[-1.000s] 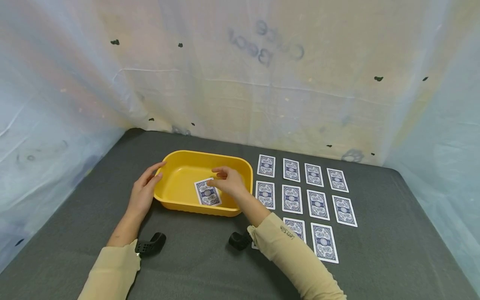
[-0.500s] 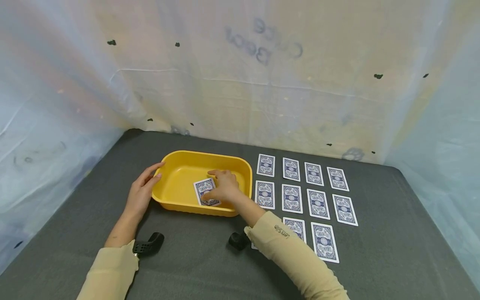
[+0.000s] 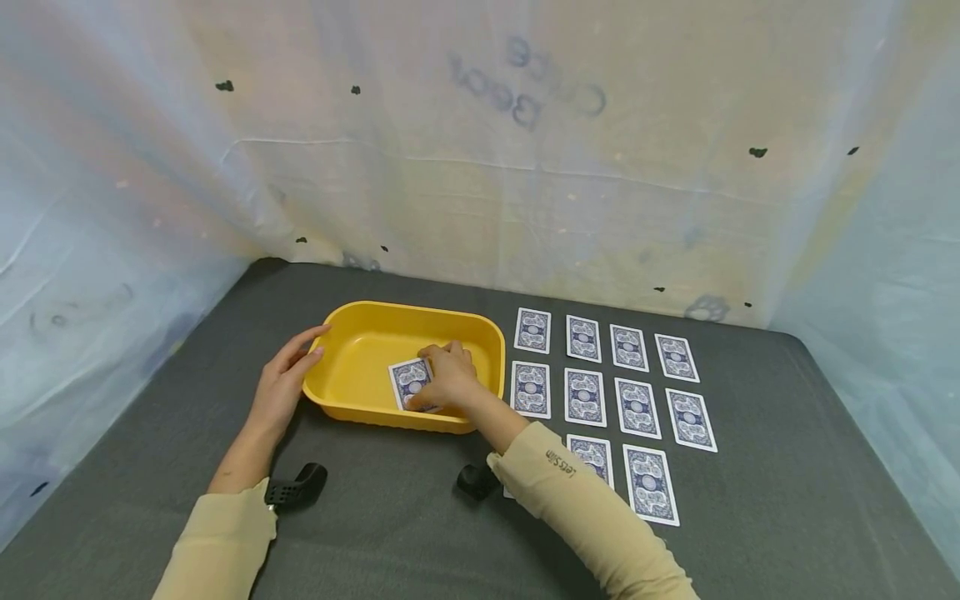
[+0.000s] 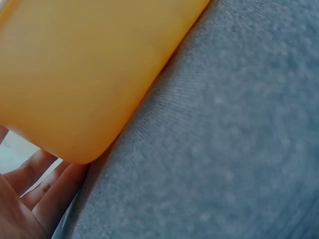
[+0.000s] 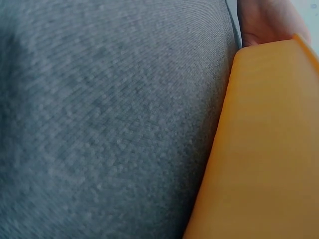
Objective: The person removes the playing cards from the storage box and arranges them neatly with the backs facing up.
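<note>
In the head view a yellow plastic tray [image 3: 360, 350] sits on the dark cloth. A playing card [image 3: 408, 380] lies in it, its blue patterned back facing up. My right hand [image 3: 452, 382] reaches over the near right rim and pinches that card, thumb at its near edge and fingers at its far edge; its right part is hidden beneath the hand. My left hand [image 3: 279, 387] rests against the tray's left end with fairly straight fingers. In the left wrist view, the left fingers [image 4: 50, 194] lie along the outside of the tray wall [image 4: 75, 89].
Right of the tray, several face-down playing cards [image 3: 585, 397] lie in rows on the cloth [image 3: 787, 467]. My right sleeve [image 3: 577, 500] covers part of the nearest row. A plastic sheet [image 3: 525, 208] hangs behind the table and along its sides.
My right hand has come down onto the card in the tray, and its thumb and fingers have closed on the card's edges. The left hand stays at the tray's left end.
</note>
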`<state>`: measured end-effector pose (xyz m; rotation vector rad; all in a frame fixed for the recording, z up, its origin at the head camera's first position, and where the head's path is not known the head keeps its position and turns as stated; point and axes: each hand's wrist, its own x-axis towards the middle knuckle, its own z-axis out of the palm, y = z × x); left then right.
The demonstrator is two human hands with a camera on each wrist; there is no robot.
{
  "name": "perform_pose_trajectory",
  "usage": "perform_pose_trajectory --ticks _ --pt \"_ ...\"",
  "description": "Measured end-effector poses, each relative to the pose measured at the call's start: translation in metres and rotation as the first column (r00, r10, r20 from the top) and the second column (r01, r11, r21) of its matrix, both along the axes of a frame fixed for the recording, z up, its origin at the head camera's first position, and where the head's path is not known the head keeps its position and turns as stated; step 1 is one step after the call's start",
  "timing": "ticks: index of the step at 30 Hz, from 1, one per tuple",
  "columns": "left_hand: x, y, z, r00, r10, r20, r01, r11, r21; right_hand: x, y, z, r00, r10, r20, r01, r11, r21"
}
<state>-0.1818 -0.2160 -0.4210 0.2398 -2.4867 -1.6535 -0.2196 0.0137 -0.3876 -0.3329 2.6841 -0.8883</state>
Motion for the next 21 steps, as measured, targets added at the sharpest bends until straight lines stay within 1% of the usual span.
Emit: perform_pose_trajectory --ticks 7,11,13,16,21 --pt "0.0001 0.0005 -0.0014 1.000 -0.003 -0.012 0.003 1.000 0.001 -0.0008 0.0004 -0.0034 1.000 -0.004 0.003 0.004 0.999 -0.033" --pt "0.0004 0.0003 -0.0030 1.000 -0.005 -0.020 0.005 1.000 -0.005 -0.0002 0.0006 -0.0030 1.000 0.022 0.015 -0.021 0.997 -0.071" --pt "0.0007 0.0002 -0.0035 1.000 -0.004 -0.021 0.004 1.000 -0.007 0.0002 0.0009 -0.0020 0.999 0.041 0.034 -0.037 0.994 -0.100" --pt "0.0010 0.0003 -0.0036 1.000 -0.001 -0.019 0.001 1.000 -0.008 0.0009 0.0018 -0.0003 0.994 0.069 0.088 -0.055 0.986 -0.157" --pt "0.0007 0.0007 -0.0031 1.000 -0.002 -0.018 0.001 1.000 -0.009 0.0016 0.0032 0.0011 0.983 0.103 0.152 -0.072 0.977 -0.200"
